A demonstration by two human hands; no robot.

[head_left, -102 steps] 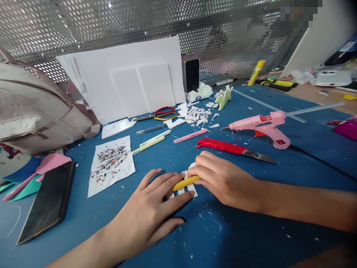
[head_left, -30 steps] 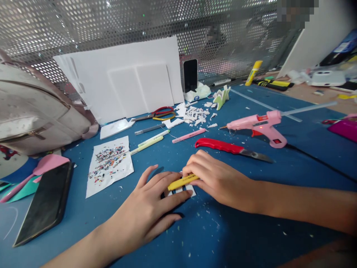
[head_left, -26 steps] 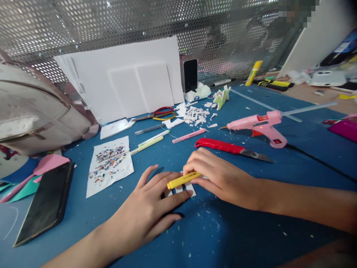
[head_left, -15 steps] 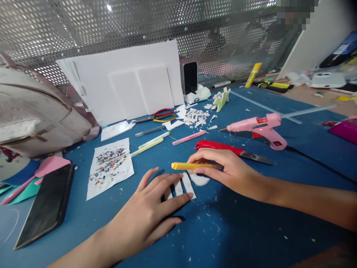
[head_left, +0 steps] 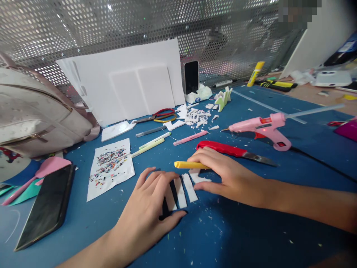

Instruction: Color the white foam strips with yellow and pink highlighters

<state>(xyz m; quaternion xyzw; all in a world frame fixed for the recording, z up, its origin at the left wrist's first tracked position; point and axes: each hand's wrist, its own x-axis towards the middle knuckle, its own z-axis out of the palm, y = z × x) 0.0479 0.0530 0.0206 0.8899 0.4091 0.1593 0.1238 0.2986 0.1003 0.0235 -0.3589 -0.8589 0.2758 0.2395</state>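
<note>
A slim yellow pen-shaped tool point(head_left: 189, 165) lies in my right hand point(head_left: 232, 175), under the bent index finger; its other end is hidden by the fingers. The right thumb is spread away from the tool, beside a white foam-like piece point(head_left: 197, 176). Several narrow white strips point(head_left: 190, 188) lie side by side between my hands. My left hand point(head_left: 152, 201) arches over the leftmost strips, fingers bent and thumb apart, gripping nothing that shows. Just beyond my right hand rests a red-handled knife point(head_left: 223, 148) with a broad grey blade.
A pink glue gun point(head_left: 259, 128) with its cord sits right. Pens point(head_left: 189, 138), scissors point(head_left: 161, 115) and white scraps point(head_left: 198, 117) lie ahead. Left are a paper sheet covered in small bits point(head_left: 111, 171), a dark phone point(head_left: 46, 208) and a bag point(head_left: 41, 108). A white board point(head_left: 117, 59) stands behind.
My right thumb has moved off the yellow tool and down toward the white piece. My left hand has drawn back slightly from the strips, its index finger bending more, uncovering them.
</note>
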